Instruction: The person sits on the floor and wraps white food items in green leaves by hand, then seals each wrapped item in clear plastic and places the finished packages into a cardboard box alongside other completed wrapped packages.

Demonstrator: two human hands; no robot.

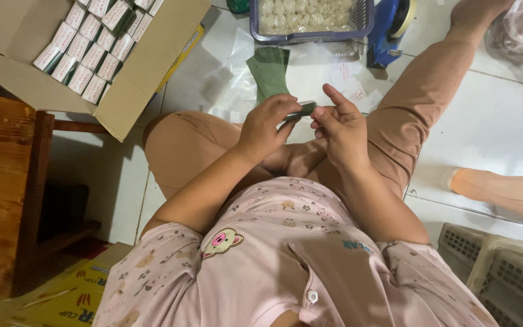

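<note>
Packet, small, dark green and glossy, sits between my two hands above my lap as I look down from the head camera: my left hand is closed round its near end, thumb and curled fingers pinching it, while my right hand meets its far end with thumb and a bent finger, the forefinger lifted free and pointing away. I judge it light and thin, more a soft sleeve than a rigid block, likely to crease if squeezed mid-length and slick enough to slide out of a loose pinch, so the ends or the long edges look like the safer hold; how full it is I cannot tell, since my fingers cover much of it. On the white tiled floor just beyond my hands lies a loose stack of green sleeves, flat and limp, with clear wrappers and paper scraps scattered beside them. Farther off stands a blue basket filled with pale round pieces, and next to it a blue tape dispenser. At my left an open carton rests on a wooden stool, packed with rows of white-and-green boxes. A foot shows at right, near grey crates
</note>
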